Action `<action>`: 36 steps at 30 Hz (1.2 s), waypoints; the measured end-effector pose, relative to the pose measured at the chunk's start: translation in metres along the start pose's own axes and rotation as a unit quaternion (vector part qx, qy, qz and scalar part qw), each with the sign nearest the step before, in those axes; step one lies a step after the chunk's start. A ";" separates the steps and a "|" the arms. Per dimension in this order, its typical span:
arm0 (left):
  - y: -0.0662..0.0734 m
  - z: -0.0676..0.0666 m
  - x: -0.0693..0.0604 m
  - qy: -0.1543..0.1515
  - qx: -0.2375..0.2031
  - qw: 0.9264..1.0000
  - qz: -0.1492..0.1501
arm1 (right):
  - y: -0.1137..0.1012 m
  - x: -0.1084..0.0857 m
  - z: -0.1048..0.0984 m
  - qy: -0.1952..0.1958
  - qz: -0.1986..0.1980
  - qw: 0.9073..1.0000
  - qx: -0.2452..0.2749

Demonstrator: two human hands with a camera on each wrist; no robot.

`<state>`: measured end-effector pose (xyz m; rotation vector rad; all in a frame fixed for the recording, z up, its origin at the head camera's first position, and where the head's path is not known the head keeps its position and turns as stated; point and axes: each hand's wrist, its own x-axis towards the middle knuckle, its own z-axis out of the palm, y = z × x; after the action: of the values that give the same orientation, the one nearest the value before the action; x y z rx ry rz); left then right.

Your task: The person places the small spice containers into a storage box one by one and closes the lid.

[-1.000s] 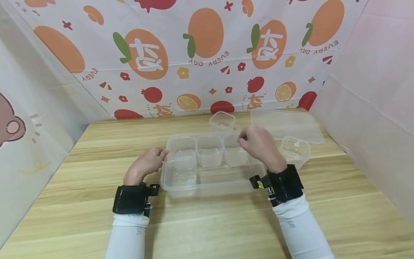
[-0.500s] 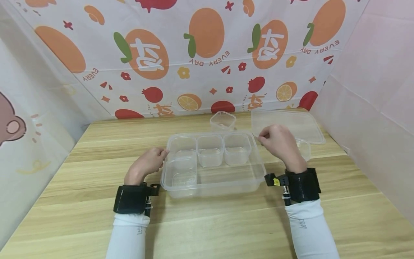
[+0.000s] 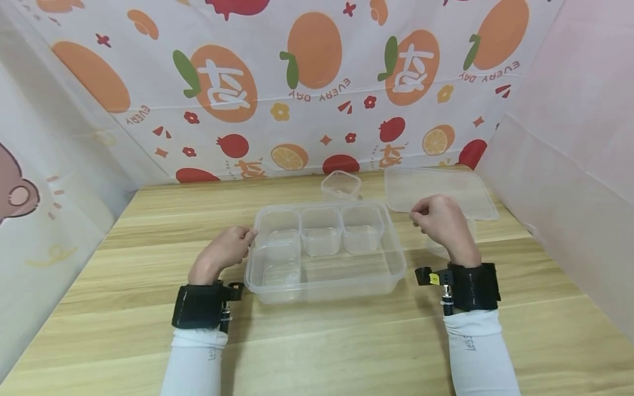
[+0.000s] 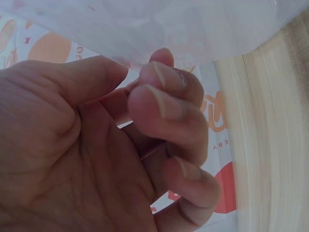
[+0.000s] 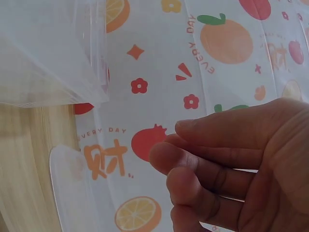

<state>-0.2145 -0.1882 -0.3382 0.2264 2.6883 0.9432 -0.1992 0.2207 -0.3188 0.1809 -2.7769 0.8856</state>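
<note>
A large clear plastic box (image 3: 327,291) stands on the table with several small clear containers inside; one of these is the back-right container (image 3: 363,231). My left hand (image 3: 225,250) is at the box's left rim, and in the left wrist view its thumb and curled index finger pinch the rim. My right hand (image 3: 441,223) hovers to the right of the box, its fingers loosely curled with nothing between them. Under and behind it is another small clear container (image 3: 436,247), mostly hidden by the hand.
One small clear container (image 3: 340,186) stands behind the box. At the back right lies a flat clear lid (image 3: 441,184). A fruit-patterned cloth (image 3: 317,121) hangs behind the wooden table (image 3: 317,346), and pale cloths hang at both sides.
My right hand has moved right from the back-right container in the box to above the small container outside it. The left hand has stayed at the left rim.
</note>
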 end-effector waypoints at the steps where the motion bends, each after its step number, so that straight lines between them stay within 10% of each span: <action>1: 0.000 0.000 0.000 -0.001 0.000 1.000 0.000 | 0.000 0.000 0.000 -0.001 0.003 1.000 0.000; 17: 0.003 -0.001 0.002 0.000 0.014 1.000 -0.003 | 0.015 0.000 -0.012 -0.021 0.057 0.998 0.012; 27: 0.005 -0.003 0.001 -0.003 0.007 1.000 -0.007 | 0.062 -0.015 -0.038 0.070 0.125 0.990 0.016; 36: 0.002 -0.004 0.000 -0.003 0.004 1.000 0.003 | 0.082 -0.027 -0.040 0.066 0.196 0.978 -0.013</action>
<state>-0.2152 -0.1891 -0.3342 0.2390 2.6875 0.9311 -0.1811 0.3122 -0.3393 -0.4295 -2.7392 0.9058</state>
